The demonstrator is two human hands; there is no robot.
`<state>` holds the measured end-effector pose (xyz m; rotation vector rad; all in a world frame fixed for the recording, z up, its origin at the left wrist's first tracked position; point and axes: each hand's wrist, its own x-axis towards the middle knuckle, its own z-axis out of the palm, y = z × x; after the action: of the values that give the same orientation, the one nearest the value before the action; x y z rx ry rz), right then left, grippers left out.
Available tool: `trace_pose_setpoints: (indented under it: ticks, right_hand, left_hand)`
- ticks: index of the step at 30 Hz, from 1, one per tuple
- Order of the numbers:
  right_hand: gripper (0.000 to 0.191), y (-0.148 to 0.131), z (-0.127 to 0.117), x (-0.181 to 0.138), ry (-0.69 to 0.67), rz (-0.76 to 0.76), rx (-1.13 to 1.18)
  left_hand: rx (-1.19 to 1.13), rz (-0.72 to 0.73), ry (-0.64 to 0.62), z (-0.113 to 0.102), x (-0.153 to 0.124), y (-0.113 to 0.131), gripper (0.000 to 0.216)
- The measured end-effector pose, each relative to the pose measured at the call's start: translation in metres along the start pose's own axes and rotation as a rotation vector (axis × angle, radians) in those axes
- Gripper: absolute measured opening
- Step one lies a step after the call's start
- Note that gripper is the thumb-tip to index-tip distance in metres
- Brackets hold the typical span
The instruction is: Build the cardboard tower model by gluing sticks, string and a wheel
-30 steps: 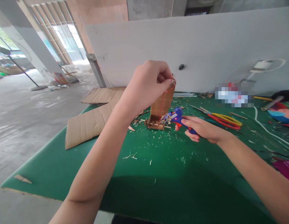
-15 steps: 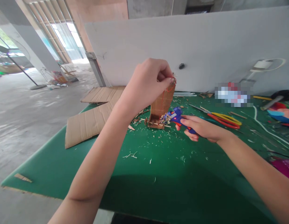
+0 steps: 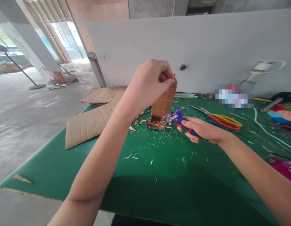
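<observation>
A small brown cardboard build (image 3: 163,103) stands on the green table, with a tall upright panel and a low open box (image 3: 156,126) at its foot. At the panel's top, my left hand (image 3: 155,83) pinches a thin red string (image 3: 164,98), which runs down in front of the panel. My right hand (image 3: 194,127) is wrapped round the handle of a blue hot glue gun (image 3: 177,116). A red light glows on the gun's side. Its nozzle end, crusted with wood shavings, points into the low box; whether it touches the box I cannot tell.
Flat corrugated cardboard (image 3: 89,127) lies on the left of the green table (image 3: 145,188). Scissors with yellow and red handles (image 3: 226,121) lie to the right, near a white cable (image 3: 257,117). Shavings are strewn around the build. A white board (image 3: 136,47) rises behind.
Both hands, the string and the glue gun stay almost in the same place. Only the camera's view has shifted slightly.
</observation>
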<state>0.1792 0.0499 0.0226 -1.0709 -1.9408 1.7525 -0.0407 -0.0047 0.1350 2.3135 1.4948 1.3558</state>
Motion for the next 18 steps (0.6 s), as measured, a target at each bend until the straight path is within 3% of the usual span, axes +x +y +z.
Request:
trace_pose_setpoints:
  ticks: [10, 18]
  right_hand:
    - [0.024, 0.0018, 0.0014, -0.0014, 0.009, -0.017, -0.026]
    - [0.024, 0.0058, -0.0002, -0.0034, -0.007, -0.029, 0.006]
  left_hand:
    - [0.003, 0.043, -0.005, 0.0006, -0.0009, -0.0005, 0.011]
    - [0.003, -0.021, -0.038, -0.0002, 0.0, 0.0, 0.01]
